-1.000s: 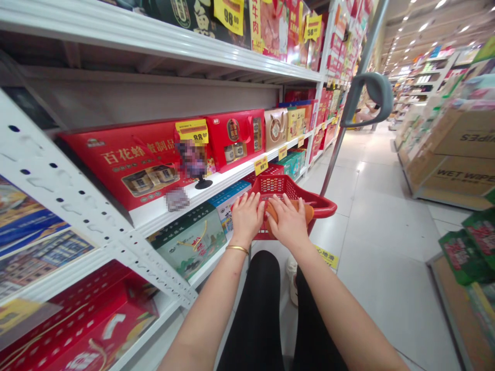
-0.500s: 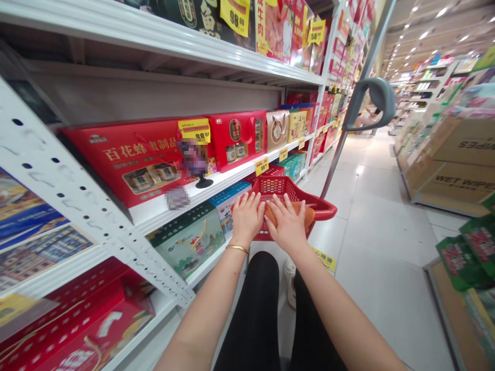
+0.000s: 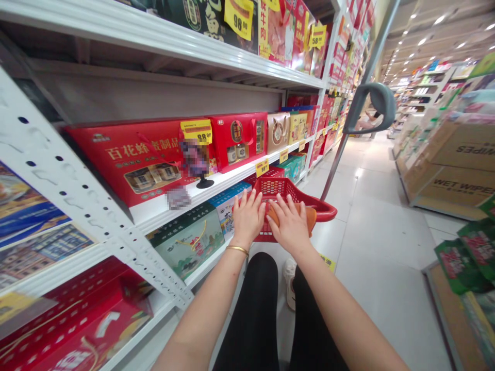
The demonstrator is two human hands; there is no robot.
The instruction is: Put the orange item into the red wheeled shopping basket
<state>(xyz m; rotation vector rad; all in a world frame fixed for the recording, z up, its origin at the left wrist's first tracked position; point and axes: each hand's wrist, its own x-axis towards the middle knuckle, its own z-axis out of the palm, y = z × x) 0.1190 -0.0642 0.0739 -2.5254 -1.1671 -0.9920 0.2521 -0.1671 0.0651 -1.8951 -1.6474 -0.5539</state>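
A red plastic shopping basket [image 3: 309, 202] stands on the aisle floor in front of me, its grey pull handle [image 3: 371, 105] rising to the upper right. An orange cloth [image 3: 309, 216] is draped over its near rim. My left hand [image 3: 247, 216] lies flat on the near rim with its fingers spread, a gold bangle on its wrist. My right hand [image 3: 290, 224] rests open on the orange cloth, fingers stretched forward. Neither hand grips anything.
White shelving [image 3: 162, 206] runs along my left, filled with red gift boxes [image 3: 135, 159] and yellow price tags [image 3: 197, 131]. Cardboard "wet wipes" cartons [image 3: 452, 170] and green packs [image 3: 464, 257] line the right side. The tiled aisle floor [image 3: 371, 226] runs ahead between them.
The fingers of both hands have spread a little wider on the basket rim and cloth. The view has shifted slightly; the basket stays where it was.
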